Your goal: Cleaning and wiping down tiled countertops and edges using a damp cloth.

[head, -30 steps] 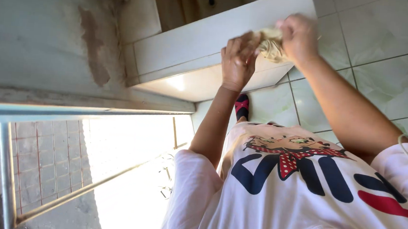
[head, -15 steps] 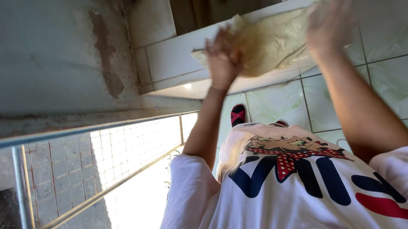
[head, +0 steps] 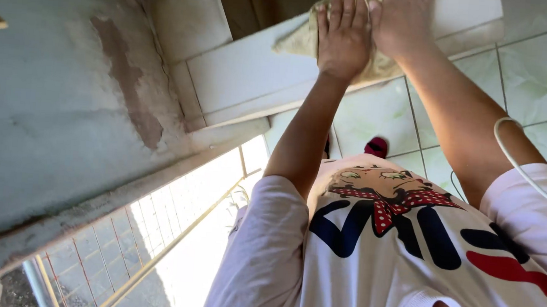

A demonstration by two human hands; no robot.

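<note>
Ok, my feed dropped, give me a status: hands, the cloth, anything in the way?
Left hand flat, fingers spread, on tan cloth. Right hand pressed on it alongside. Cloth lies on white tiled ledge. Nothing in the way.

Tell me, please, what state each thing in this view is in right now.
Left hand: open, fingers spread, pressed flat on the cloth.
Right hand: open, palm down on the cloth beside the left hand.
Cloth: yellowish, spread out on the ledge under both hands.
Ledge: white, tiled, bears the cloth.
Wall: grey, paint peeled in a brown patch.
White cable: hanging loose across the right arm.
</note>
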